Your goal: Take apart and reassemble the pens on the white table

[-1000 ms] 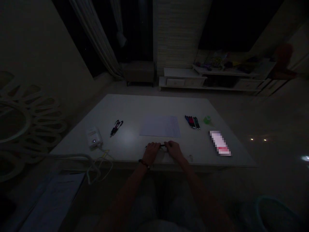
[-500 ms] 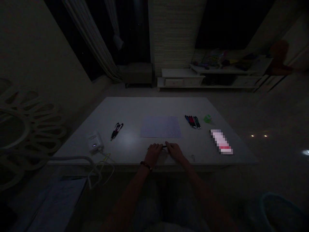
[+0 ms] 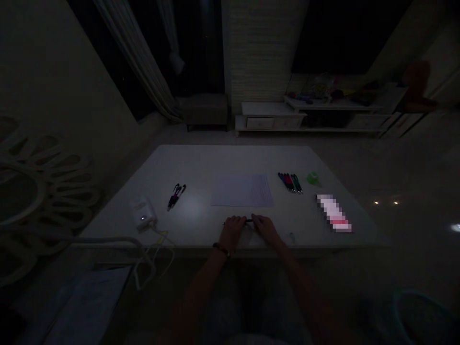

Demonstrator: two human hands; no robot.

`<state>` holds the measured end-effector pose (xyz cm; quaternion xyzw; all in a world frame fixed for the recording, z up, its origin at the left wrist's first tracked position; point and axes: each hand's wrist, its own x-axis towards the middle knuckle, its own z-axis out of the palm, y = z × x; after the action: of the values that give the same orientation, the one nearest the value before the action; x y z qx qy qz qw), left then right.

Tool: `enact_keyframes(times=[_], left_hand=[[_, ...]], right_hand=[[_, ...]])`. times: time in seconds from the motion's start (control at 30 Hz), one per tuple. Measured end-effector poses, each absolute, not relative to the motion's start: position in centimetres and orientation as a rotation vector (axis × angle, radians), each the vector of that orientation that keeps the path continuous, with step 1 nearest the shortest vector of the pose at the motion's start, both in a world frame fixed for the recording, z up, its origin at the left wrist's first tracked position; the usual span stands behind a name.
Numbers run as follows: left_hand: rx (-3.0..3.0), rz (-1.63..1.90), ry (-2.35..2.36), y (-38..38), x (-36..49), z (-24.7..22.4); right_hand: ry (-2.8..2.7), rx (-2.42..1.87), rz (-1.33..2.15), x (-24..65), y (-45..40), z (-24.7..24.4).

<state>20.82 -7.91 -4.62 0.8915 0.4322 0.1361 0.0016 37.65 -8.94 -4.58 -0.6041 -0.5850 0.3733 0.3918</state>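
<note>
Apparently a pen (image 3: pixel 248 221) between the hands (image 3: pixel 233 233).

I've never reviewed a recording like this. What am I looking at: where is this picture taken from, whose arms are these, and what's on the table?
There's no machine here. A person is working with bare hands, and a camera worn on their head looks forward and down, so their own arms reach up from the bottom of the picture. Their left hand, with a dark bracelet at the wrist, and their right hand hold a dark pen between them, near the edge of a white table. Also on the table are a sheet of paper, two groups of pens, a small green object, a white device and a pixelated item.
</note>
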Motion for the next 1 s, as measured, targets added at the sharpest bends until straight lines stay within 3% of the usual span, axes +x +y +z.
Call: enact_keyframes(times=[1.0], left_hand=[[2.774,0.341,1.349,-8.14,20.88,-4.42]], right_hand=[[-1.446,-1.535,0.941,37.38,-9.52,-4.56]])
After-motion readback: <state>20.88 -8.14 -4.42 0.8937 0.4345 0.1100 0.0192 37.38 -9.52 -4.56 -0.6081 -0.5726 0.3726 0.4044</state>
